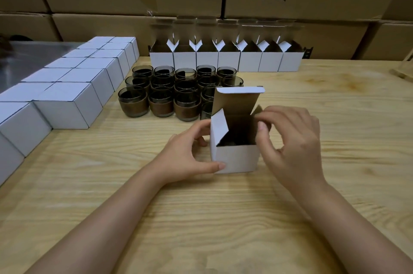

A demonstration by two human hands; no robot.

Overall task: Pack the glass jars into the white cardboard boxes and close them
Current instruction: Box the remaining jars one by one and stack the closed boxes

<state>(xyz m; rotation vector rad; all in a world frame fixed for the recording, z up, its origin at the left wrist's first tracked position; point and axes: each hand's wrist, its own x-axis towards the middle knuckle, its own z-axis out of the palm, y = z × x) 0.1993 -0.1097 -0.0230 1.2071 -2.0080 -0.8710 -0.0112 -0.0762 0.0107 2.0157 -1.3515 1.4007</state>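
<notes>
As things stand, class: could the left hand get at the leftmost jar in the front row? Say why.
Probably yes. The left hand holds the open box by its left side, and only bare table lies between it and that jar.

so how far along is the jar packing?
Done: closed white boxes line the left edge. In hand: left hand holds an open box, something dark inside, while right hand pinches its right side flap. Left: a cluster of glass jars and seven open boxes behind.
</notes>
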